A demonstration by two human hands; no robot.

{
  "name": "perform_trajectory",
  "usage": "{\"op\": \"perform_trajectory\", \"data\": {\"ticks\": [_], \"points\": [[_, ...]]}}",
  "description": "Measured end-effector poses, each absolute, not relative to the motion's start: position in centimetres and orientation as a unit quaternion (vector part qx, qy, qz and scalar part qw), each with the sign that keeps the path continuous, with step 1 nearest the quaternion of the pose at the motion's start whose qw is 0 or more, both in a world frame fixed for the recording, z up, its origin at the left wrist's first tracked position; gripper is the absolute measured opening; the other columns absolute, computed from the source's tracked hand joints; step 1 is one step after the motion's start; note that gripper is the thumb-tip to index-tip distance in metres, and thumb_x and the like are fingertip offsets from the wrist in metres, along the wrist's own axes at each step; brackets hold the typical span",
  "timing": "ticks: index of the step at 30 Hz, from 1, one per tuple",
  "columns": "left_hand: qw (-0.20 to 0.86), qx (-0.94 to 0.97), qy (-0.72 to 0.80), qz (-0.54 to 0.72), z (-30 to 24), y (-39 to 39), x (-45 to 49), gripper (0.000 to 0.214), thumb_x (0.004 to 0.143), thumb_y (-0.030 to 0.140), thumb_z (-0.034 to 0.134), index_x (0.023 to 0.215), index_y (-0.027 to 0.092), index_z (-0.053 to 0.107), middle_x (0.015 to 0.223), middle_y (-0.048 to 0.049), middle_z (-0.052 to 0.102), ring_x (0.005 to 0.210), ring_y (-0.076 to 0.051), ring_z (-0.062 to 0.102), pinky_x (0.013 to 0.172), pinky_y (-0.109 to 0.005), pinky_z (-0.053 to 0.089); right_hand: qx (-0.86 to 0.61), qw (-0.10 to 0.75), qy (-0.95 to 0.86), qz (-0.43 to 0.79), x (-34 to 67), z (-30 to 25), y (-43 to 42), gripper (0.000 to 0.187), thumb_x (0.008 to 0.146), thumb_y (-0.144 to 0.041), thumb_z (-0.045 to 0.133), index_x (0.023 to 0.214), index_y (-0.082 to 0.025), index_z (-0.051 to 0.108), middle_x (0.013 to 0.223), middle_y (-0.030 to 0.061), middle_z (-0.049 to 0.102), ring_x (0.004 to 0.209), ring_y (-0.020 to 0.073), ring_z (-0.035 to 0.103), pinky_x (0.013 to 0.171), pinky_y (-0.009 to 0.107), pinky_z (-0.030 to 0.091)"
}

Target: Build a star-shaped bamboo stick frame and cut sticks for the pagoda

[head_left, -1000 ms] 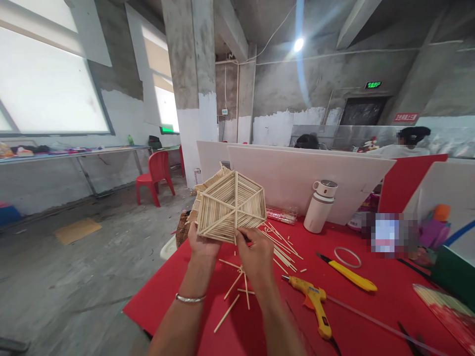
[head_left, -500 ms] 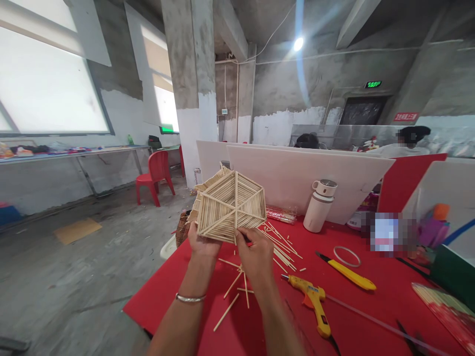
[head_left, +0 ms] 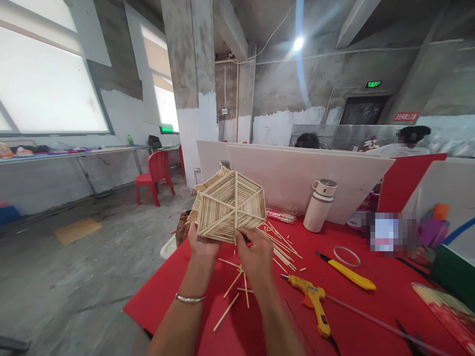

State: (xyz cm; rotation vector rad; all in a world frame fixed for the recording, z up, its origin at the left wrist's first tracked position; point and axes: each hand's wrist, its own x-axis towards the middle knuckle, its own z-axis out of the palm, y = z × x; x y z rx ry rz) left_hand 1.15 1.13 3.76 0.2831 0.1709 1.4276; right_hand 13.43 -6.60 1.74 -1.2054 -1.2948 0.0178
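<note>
A hexagonal craft of thin wooden sticks [head_left: 249, 202], with crossing ribs over rows of sticks, is held up above the red table. My left hand [head_left: 203, 244] is closed around its lower left part from underneath; most of the fingers are hidden behind it. At the lower edge, the thumb and fingers of my right hand [head_left: 257, 253] pinch the end of a rib. Something small and red shows by those fingers, too little to name. Below the craft lies a star-like cluster of sticks [head_left: 241, 269], partly behind my right hand.
Loose sticks [head_left: 284, 252] are scattered right of my hands. A yellow glue gun [head_left: 313, 299], a yellow utility knife [head_left: 349, 273] and a clear ring [head_left: 347, 256] lie further right. A white bottle [head_left: 319, 207] stands before a white board [head_left: 274, 173]. People are partly visible beyond.
</note>
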Motion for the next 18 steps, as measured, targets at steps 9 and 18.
{"op": "perform_trajectory", "data": {"ticks": [9,18], "points": [[0.745,0.124,0.072,0.651,3.55,1.35,1.07,0.041,0.088,0.020,0.040,0.107,0.012,0.076,0.090,-0.0132,0.078,0.089,-0.031,0.075,0.083,-0.049,0.060,-0.525,0.637,-0.564,0.005,13.36,1.70,-6.47,0.019,0.091,-0.024,0.061,0.089,-0.021,0.079,0.084,0.0034,0.078,0.076,0.0174,0.072,0.075,0.028,0.053],[0.739,0.144,0.073,0.654,3.43,1.27,1.08,0.034,0.088,0.021,0.042,0.086,0.011,0.075,0.079,-0.0130,0.076,0.078,-0.029,0.075,0.078,-0.046,0.061,-0.526,0.634,-0.567,0.010,13.45,1.63,-6.49,0.018,0.091,-0.024,0.062,0.090,-0.021,0.079,0.084,0.0032,0.078,0.077,0.0175,0.071,0.075,0.028,0.053]]}}
